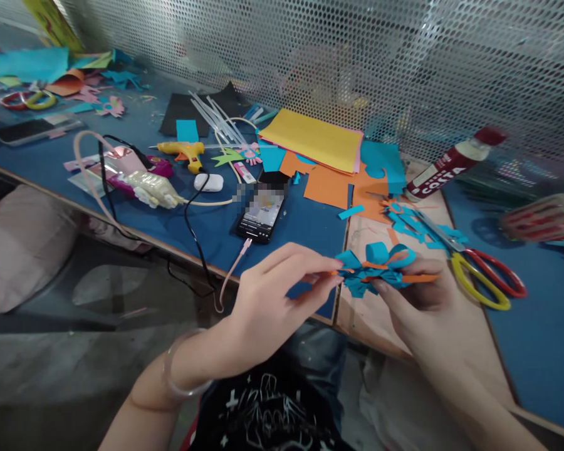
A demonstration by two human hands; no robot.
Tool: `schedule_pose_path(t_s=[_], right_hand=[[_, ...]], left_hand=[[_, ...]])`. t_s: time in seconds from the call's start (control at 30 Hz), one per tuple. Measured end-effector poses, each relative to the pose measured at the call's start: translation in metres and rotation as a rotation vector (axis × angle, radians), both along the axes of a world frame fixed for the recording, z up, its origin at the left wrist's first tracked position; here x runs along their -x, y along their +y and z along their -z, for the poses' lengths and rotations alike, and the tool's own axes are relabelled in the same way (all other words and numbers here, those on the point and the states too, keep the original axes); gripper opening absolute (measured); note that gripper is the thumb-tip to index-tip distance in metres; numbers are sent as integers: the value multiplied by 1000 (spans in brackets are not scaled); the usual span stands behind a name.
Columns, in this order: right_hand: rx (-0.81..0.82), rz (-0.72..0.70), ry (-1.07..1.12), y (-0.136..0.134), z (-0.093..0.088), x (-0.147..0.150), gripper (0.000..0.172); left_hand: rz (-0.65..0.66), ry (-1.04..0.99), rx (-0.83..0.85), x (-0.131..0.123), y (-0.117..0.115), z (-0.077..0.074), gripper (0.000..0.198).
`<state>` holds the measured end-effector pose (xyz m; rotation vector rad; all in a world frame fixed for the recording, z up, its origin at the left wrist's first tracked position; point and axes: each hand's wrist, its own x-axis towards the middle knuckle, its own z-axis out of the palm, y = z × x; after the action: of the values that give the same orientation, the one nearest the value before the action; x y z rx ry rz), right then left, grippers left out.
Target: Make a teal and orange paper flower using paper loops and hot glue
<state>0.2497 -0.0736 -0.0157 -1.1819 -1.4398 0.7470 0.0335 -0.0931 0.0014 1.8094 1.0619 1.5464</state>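
A small blue paper bow with orange strips [380, 266] is held over the table's front edge. My right hand [427, 307] grips it from below with thumb and fingers closed on it. My left hand [275, 291] pinches an orange strip at the bow's left side. Red and yellow scissors [484, 275] lie just right of the bow on the blue table top [545, 338]. Blue paper scraps [411, 222] sit behind the bow.
A phone [262, 213] on a pink cable lies at the centre. A yellow glue gun [184, 151], glue sticks [216, 119], yellow paper sheets [313, 138], orange sheets [329, 185] and a lying red bottle [451, 164] lie farther back. A perforated metal screen [404, 56] walls the rear.
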Motion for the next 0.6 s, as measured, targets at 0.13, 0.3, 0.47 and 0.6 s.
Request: schedule_pose_path(t_s=[0.13,0.3,0.47,0.6], right_hand=[[-26,9,-23,1,2,0,29],[-5,7,-23,4,7,-3,27],[66,-35,80,12,20,-7,30],[259,-50,95,21,18,-9,32]], left_hand=[[72,-160,193,0,6,2,11],[193,-300,386,6,12,3,15],[242,-358,469,12,17,5,15],[255,-369,504,13,24,11,14]])
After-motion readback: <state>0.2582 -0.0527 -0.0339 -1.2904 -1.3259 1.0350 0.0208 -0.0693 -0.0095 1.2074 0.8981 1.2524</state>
